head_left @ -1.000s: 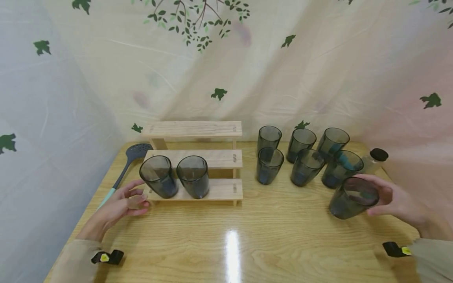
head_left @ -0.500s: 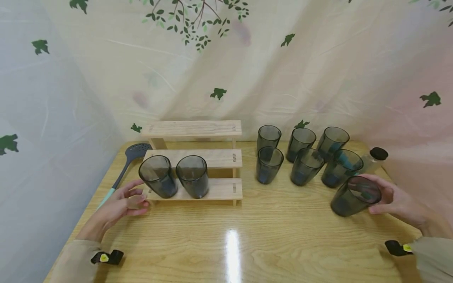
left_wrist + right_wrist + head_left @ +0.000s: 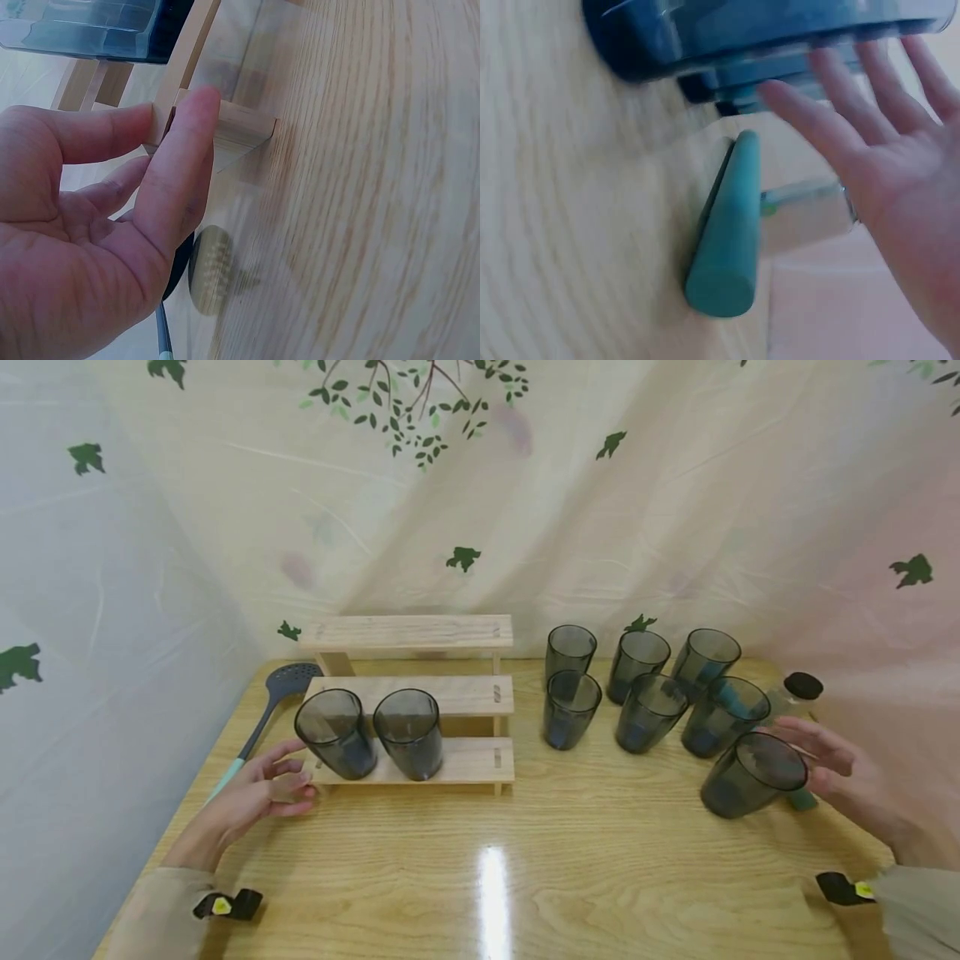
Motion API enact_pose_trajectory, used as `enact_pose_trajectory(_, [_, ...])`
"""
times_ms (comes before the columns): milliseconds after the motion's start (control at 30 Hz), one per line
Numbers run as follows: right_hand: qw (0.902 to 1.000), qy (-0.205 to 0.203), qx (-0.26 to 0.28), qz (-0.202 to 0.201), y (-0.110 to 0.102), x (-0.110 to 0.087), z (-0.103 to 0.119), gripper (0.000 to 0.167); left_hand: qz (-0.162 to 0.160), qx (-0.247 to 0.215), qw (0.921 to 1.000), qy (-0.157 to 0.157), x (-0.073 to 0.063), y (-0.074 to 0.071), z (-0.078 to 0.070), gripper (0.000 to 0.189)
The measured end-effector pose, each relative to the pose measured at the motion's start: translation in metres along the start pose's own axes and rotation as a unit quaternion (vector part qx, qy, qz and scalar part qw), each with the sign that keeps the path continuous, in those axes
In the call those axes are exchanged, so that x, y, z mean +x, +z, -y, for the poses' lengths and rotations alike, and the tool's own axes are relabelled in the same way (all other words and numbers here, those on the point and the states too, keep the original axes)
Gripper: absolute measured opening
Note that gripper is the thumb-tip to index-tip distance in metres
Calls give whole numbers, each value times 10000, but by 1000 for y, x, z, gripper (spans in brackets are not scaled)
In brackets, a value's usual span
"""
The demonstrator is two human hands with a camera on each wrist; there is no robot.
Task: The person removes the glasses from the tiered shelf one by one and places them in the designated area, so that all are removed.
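My left hand (image 3: 258, 793) pinches the left end of the lowest step of a three-tier wooden shelf (image 3: 468, 762), thumb and finger on its corner in the left wrist view. Two smoky grey glass tumblers, a left one (image 3: 347, 747) and a right one (image 3: 414, 745), stand on that lowest step. My right hand (image 3: 851, 777) is beside another grey tumbler (image 3: 738, 785) on the table, its fingers extended and spread around nothing. In the right wrist view the fingertips lie close to this tumbler (image 3: 727, 30); whether they touch it I cannot tell.
Several grey tumblers (image 3: 566, 718) stand in two rows at the back right. Behind them is a bottle with a black cap (image 3: 802, 687). A teal cylinder (image 3: 727, 240) lies near my right hand. A slotted turner (image 3: 277, 685) lies left of the shelf.
My right hand has let go of the tumbler and opened slightly away to the right. The tumbler shifted a little back and right, then stayed. My left hand has not moved.
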State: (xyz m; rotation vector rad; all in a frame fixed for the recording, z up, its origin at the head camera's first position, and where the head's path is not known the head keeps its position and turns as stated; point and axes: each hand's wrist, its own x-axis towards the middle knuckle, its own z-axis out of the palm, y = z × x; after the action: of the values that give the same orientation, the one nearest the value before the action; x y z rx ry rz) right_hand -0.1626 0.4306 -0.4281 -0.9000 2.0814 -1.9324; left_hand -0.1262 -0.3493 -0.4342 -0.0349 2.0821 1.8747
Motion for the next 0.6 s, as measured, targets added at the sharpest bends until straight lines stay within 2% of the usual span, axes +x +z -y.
enact_pose_trajectory(100, [9959,-608,326,-579,7,8,11,50,11,-17,10000,13,-1,0,0,72])
enact_pose_trajectory(167, [9870,-1117,683,-929,15,16,22,50,24,-2,10000,21,-1,0,0,72])
enact_pose_trajectory(300, [9614,-1923,1176,-1581,38,36,47,53,26,-4,10000,20,0,1,0,72])
enact_pose_trajectory(433, [9327,-2464,1456,-2193,67,59,66,56,-4,7,10000,28,0,1,0,72])
enact_pose_trajectory(500, [9197,-2700,1745,-2253,82,69,71,58,-14,5,10000,30,-1,1,0,73])
enact_pose_trajectory(600, [9113,-2875,2156,-2010,104,84,75,62,-17,-2,10000,20,-1,1,1,73])
